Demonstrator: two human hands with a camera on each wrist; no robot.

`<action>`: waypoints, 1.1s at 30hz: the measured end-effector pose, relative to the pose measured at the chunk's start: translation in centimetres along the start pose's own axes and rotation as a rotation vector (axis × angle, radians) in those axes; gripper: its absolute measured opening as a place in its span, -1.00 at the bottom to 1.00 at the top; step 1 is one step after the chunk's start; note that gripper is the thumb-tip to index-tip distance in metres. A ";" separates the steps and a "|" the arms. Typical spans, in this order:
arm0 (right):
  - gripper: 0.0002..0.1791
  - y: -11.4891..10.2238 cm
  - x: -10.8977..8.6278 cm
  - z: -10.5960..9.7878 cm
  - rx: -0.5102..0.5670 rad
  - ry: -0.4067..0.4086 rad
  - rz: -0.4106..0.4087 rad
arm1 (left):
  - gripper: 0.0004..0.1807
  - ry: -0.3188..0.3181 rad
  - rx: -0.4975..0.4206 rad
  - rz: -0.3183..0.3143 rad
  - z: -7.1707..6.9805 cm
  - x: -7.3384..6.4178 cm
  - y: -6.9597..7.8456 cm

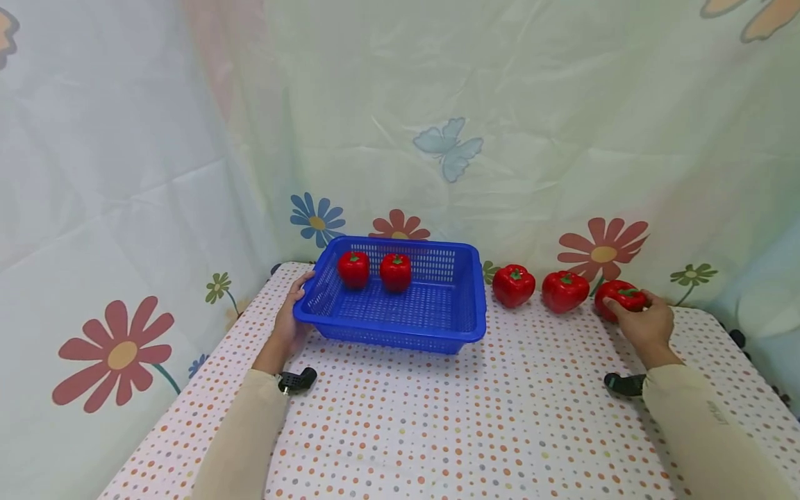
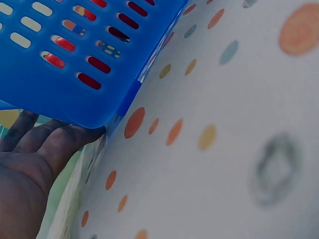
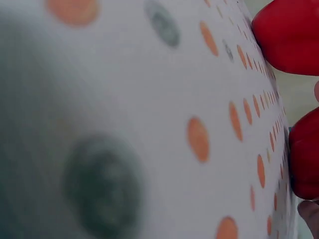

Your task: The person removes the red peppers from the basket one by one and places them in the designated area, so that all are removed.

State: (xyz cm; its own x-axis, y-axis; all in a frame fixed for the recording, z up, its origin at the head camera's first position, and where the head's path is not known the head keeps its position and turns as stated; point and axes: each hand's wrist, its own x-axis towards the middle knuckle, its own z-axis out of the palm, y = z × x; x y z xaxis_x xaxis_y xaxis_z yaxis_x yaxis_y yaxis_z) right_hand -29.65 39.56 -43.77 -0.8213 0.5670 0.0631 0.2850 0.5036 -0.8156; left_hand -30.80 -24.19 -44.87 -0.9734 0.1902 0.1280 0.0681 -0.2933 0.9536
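A blue plastic basket [image 1: 387, 333] with slotted walls stands on the table, holding two red bell peppers, one on the left [image 1: 354, 271] and one nearer the middle [image 1: 396, 273]. My left hand [image 1: 289, 312] rests against the basket's left side; in the left wrist view its fingers [image 2: 62, 142] lie fairly straight along the blue wall. At the far right, my right hand [image 1: 650, 330] grips a red bell pepper [image 1: 609, 295], thumb on one side and fingers on the other. The right wrist view catches only part of this pepper [image 3: 305, 154] and a fingertip [image 3: 310, 214].
Two more red bell peppers, one beside the basket [image 1: 514, 286] and one between it and the gripped one [image 1: 565, 292], line the table's back edge. A dotted cloth covers the table [image 1: 437, 430]. A flowered curtain [image 1: 400, 104] hangs behind.
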 end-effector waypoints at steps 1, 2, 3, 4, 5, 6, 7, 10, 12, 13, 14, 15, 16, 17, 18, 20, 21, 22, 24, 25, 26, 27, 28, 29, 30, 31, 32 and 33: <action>-0.11 0.0 0.0 0.0 -0.006 -0.011 0.014 | -0.44 -0.006 0.003 -0.001 0.1 -0.1 0.1; -0.11 0.0 0.1 0.0 -0.013 -0.023 0.020 | -0.44 -0.011 0.004 -0.001 0.1 -0.1 0.3; -0.10 0.0 0.1 0.0 -0.018 -0.034 0.023 | -0.44 -0.012 0.006 0.000 0.2 -0.2 0.4; -0.10 0.0 0.2 0.0 -0.019 -0.044 0.022 | -0.44 -0.011 0.008 0.000 0.3 -0.3 0.5; -0.10 -0.1 0.2 0.0 -0.021 -0.053 0.019 | -0.44 -0.008 0.006 -0.002 0.3 -0.3 0.5; -0.09 -0.1 0.2 0.0 -0.022 -0.063 0.016 | -0.44 -0.005 0.007 -0.001 0.2 -0.3 0.5; -0.08 -0.2 0.2 0.0 -0.026 -0.072 0.015 | -0.45 -0.002 0.007 0.002 0.2 -0.3 0.4; -0.04 -0.6 -0.1 -0.3 -0.046 -0.087 0.016 | -0.44 0.004 0.006 0.007 0.0 0.0 0.0; -0.03 -1.3 -0.4 -0.4 -0.062 -0.058 0.005 | -0.43 0.003 0.009 0.008 -0.1 0.1 -0.2; -0.03 -1.7 -0.6 -0.6 -0.062 -0.036 -0.002 | -0.43 0.003 0.009 0.008 -0.1 0.2 -0.3; -0.04 -2.3 -0.8 -0.7 -0.058 -0.010 -0.016 | -0.43 0.004 0.008 0.007 -0.1 0.2 -0.3; -0.05 -3.0 -1.1 -0.7 -0.050 0.018 -0.034 | -0.42 0.003 0.011 0.007 -0.1 0.2 -0.3; -0.06 -3.8 -1.5 -0.8 -0.033 0.043 -0.053 | -0.42 0.006 0.009 0.007 -0.1 0.3 -0.4; -0.06 -4.6 -1.9 -0.9 -0.010 0.056 -0.073 | -0.42 0.006 0.010 0.006 -0.1 0.2 -0.4; -0.07 -5.5 -2.3 -0.9 0.022 0.057 -0.086 | -0.42 0.008 0.008 0.006 0.0 0.2 -0.3; -0.09 -7.5 -3.3 -0.9 0.086 0.053 -0.128 | -0.42 0.007 0.009 0.007 0.0 0.2 -0.3; -0.10 -8.4 -3.8 -0.8 0.119 0.051 -0.151 | -0.42 0.005 0.008 0.005 0.0 0.2 -0.2; -0.11 -9.4 -4.4 -0.7 0.153 0.045 -0.171 | -0.43 0.004 0.007 0.004 0.0 0.2 -0.2; -0.14 -11.5 -5.5 -0.3 0.221 0.037 -0.215 | -0.44 0.000 0.003 0.001 0.0 0.2 -0.1; -0.15 -12.4 -6.0 0.0 0.256 0.033 -0.246 | -0.45 0.000 0.004 0.001 0.0 0.2 -0.1; -0.15 -13.3 -6.5 0.3 0.271 0.026 -0.276 | -0.45 0.001 0.001 0.001 0.0 0.2 -0.1; -0.16 -14.2 -7.0 0.7 0.293 0.009 -0.304 | -0.45 0.001 0.002 0.003 0.0 0.2 -0.1; -0.16 -15.1 -7.6 1.1 0.308 -0.011 -0.332 | -0.45 0.002 0.001 0.004 0.0 0.2 -0.2; -0.15 -16.0 -8.1 1.6 0.328 -0.043 -0.361 | -0.45 0.005 0.004 0.003 0.0 0.2 -0.2; -0.14 -16.8 -8.6 2.1 0.344 -0.086 -0.391 | -0.46 0.008 0.006 0.003 0.0 0.2 -0.2; -0.12 -17.5 -9.0 2.7 0.365 -0.137 -0.419 | -0.46 0.011 0.006 0.002 0.0 0.1 -0.3; -0.11 -18.3 -9.5 3.3 0.382 -0.187 -0.440 | -0.46 0.012 0.008 0.000 0.0 0.1 -0.3; -0.10 -19.1 -10.0 4.0 0.410 -0.242 -0.450 | -0.46 0.012 0.009 -0.001 0.0 0.1 -0.3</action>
State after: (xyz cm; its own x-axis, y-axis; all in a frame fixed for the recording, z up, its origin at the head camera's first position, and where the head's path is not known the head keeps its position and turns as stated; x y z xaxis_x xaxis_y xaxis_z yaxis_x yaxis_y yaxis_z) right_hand -28.89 21.67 -31.08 -0.9179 0.1719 0.3576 -0.2851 0.3410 -0.8958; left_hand -30.91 -24.13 -45.14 -0.9760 0.1788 0.1241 0.0695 -0.2845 0.9562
